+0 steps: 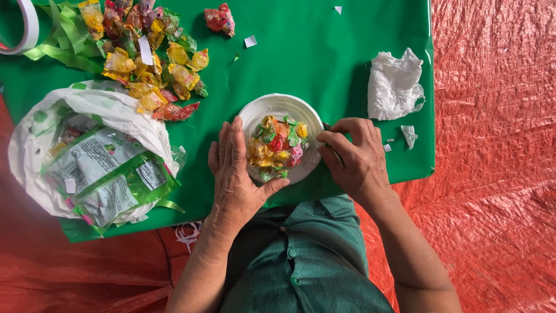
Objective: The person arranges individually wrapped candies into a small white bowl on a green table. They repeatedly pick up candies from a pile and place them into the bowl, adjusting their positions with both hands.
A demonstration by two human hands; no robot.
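Observation:
A small white plate (282,104) sits on the green sheet (301,52) near its front edge, filled with several wrapped candies (277,143) in yellow, red, green and pink. My left hand (237,174) cups the plate's left rim, thumb hooked under the near edge. My right hand (354,155) rests against the plate's right rim, fingers curled around a thin dark object whose tip shows by the rim; I cannot tell what it is.
A heap of loose wrapped candies (152,64) lies at the far left, with a stray red one (220,18) farther back. A white plastic bag (110,110) holding green packets (116,174) lies left. A crumpled white tissue (395,84) is right, a tape roll (26,26) far left, orange sheeting (498,145) beyond.

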